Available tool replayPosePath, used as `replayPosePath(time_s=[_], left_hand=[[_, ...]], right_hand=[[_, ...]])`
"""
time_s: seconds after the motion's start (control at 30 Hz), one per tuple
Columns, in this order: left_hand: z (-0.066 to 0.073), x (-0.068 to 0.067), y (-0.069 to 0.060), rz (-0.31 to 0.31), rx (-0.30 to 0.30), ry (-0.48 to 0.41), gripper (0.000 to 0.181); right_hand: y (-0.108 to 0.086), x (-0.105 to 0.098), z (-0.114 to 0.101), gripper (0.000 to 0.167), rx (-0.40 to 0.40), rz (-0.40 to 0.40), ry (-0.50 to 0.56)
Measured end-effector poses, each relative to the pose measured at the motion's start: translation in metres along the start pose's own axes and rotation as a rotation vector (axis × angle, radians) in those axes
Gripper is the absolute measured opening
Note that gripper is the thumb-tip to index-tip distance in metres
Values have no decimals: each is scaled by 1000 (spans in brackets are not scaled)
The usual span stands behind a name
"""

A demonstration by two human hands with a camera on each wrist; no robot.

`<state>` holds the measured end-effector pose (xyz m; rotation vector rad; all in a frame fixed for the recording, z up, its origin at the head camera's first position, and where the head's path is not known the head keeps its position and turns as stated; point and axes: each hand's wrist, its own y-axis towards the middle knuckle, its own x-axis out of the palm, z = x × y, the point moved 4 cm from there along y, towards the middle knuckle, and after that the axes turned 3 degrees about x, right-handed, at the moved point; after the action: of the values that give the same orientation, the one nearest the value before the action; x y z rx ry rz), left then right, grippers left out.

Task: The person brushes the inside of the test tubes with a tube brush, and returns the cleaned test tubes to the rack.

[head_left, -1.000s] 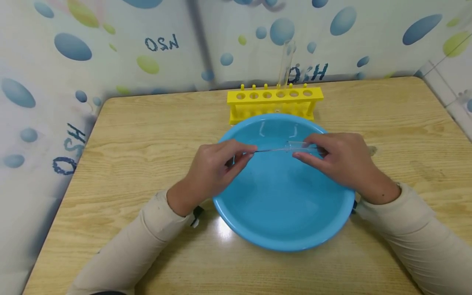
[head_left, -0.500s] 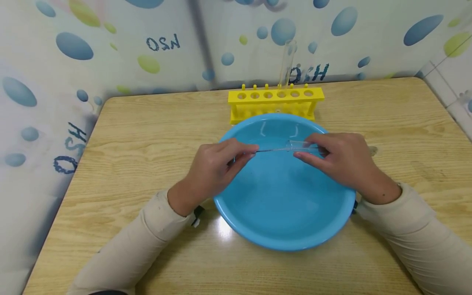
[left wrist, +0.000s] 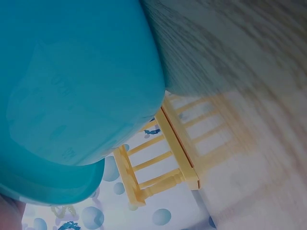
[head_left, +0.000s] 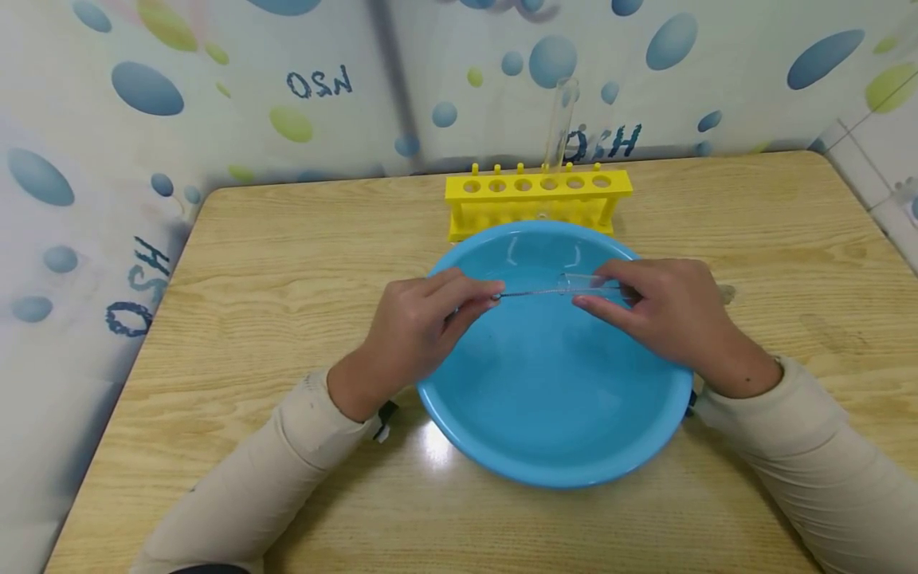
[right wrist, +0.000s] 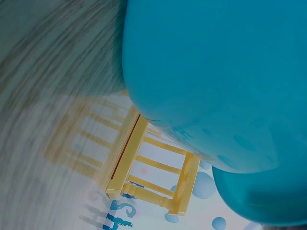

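Note:
Over the blue basin (head_left: pixel 555 414), my left hand (head_left: pixel 419 323) pinches the end of a thin twisted-wire handle (head_left: pixel 531 292), which looks like a test tube brush's. The wire runs to the right into the open mouth of a clear test tube (head_left: pixel 579 281). My right hand (head_left: pixel 663 311) holds this tube, lying nearly level, between thumb and fingers. The rest of the tube and the brush's head are hidden by that hand. Both wrist views show mostly the basin's outside; a sliver of the left hand (left wrist: pixel 8 213) appears in the left wrist view.
Behind the basin stands a yellow test tube rack (head_left: pixel 538 189) with another clear test tube (head_left: pixel 559 127) upright in it. The wooden table (head_left: pixel 287 263) meets a patterned wall (head_left: pixel 244 96) at the back. A small greyish patch (head_left: pixel 727 294) shows beyond the right hand.
The hands, wire handle and test tube stay almost still. The whole head view shifts very slightly.

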<state>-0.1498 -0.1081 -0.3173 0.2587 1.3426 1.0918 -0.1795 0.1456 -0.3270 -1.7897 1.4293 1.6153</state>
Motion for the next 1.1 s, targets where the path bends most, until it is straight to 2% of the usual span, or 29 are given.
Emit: replayPosePath(time_s=[0.17, 0.43, 0.7, 0.8, 0.93, 1.1], left_hand=[[0, 0, 2, -33, -25, -2, 20], [-4, 1, 2, -78, -74, -51, 17], [-11, 4, 1, -180, -227, -113, 10], [-13, 5, 0, -196, -255, -117, 11], [-11, 7, -1, -215, -240, -92, 13], [-9, 7, -1, -222, -178, -73, 13]], right_hand=[[0, 0, 0, 25, -5, -6, -1], [1, 0, -1, 26, -7, -10, -3], [1, 0, -1, 27, -27, -11, -23], [1, -1, -1, 27, -32, -9, -24], [1, 0, -1, 27, -27, -17, -17], [0, 2, -1, 27, -28, -20, -15]])
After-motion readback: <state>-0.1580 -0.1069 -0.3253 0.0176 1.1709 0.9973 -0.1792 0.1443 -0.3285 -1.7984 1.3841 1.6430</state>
